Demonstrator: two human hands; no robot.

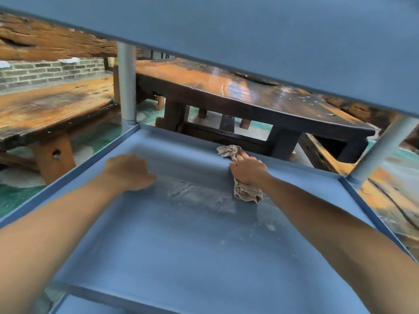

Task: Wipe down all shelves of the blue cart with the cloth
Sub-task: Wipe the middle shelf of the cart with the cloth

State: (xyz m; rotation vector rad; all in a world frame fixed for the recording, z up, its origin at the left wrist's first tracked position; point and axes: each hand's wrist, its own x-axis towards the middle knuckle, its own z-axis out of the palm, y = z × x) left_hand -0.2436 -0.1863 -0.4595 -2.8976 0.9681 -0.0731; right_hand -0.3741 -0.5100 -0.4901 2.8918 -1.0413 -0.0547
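Observation:
I look down onto a middle shelf (181, 241) of the blue cart, with an upper shelf (272, 37) overhanging at the top. My right hand (248, 169) grips a bunched beige cloth (247, 193) against the shelf's far wall; one end of the cloth sticks out past the fingers at the rim. My left hand (129, 172) rests on the shelf floor toward the far left, fingers curled under and holding nothing. A pale dusty smear lies on the shelf between the two hands.
Grey posts stand at the far left corner (127, 87) and the far right corner (383, 148). Beyond the cart are a dark wooden table (226, 91) and a bench (52, 109). A lower shelf (90, 307) shows at the bottom edge.

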